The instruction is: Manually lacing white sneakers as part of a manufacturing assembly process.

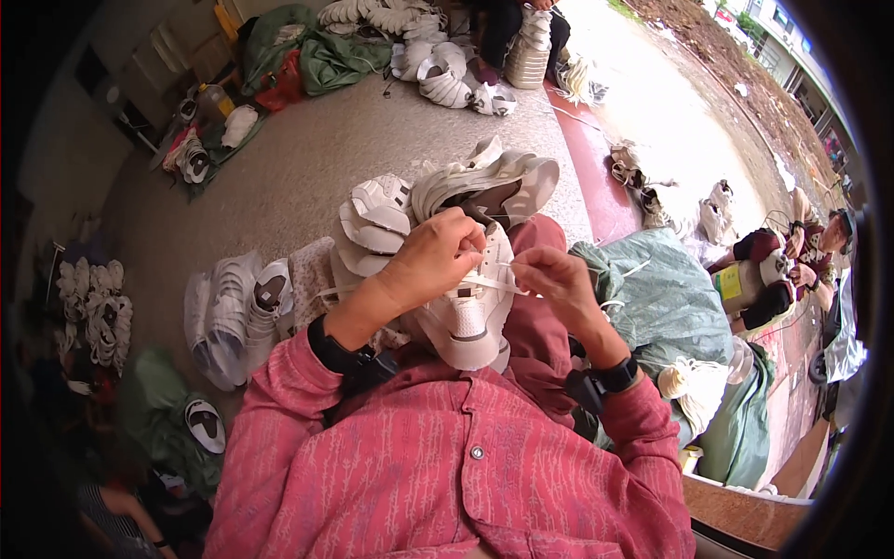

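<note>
A white shoe upper (466, 326) rests on my lap with its toe toward me. A thin white shoelace (492, 282) crosses its eyelet area. My left hand (433, 256) is closed in a pinch over the left side of the upper, at the lace; its fingertips partly hide what they hold. From the right, my right hand (559, 287) pinches the lace between thumb and forefinger, just beside the eyelets. Beyond both hands, a stack of white shoe uppers (456, 191) leans on my legs, with more uppers (377, 214) to the left.
Bundled shoe uppers (228, 312) stand on the floor at left. A green sack (666, 289) lies close on my right, with a bunch of cream laces (694, 387) on it. Another person (792, 265) handles a shoe at far right. More uppers (442, 79) lie ahead.
</note>
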Demonstrator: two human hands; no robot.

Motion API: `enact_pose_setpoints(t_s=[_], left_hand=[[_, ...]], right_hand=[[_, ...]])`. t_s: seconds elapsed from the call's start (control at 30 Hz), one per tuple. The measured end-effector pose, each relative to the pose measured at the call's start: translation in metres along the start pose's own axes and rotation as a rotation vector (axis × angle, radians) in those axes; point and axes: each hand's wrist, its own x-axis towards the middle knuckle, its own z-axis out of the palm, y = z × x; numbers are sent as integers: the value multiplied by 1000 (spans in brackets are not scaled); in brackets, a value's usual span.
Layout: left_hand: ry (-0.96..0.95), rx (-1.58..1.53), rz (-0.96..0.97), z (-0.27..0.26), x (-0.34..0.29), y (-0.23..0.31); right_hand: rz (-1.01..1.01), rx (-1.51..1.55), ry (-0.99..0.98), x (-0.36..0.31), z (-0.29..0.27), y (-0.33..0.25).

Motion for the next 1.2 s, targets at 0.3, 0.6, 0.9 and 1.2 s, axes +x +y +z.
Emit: enact_pose_setpoints(t_s=[0.3, 0.6, 0.9, 1.2], left_hand=[[15, 99, -15, 2, -1, 2], [-95, -159, -97, 9, 1, -6], [-154, -269, -44, 9, -1, -13], [-109, -45, 0, 10, -2, -4]], right_hand=[[-12, 95, -49, 6, 15, 4], [52, 77, -13, 1, 14, 3], [-129, -316, -82, 19, 4, -17], [-428, -360, -374, 60, -16, -12]])
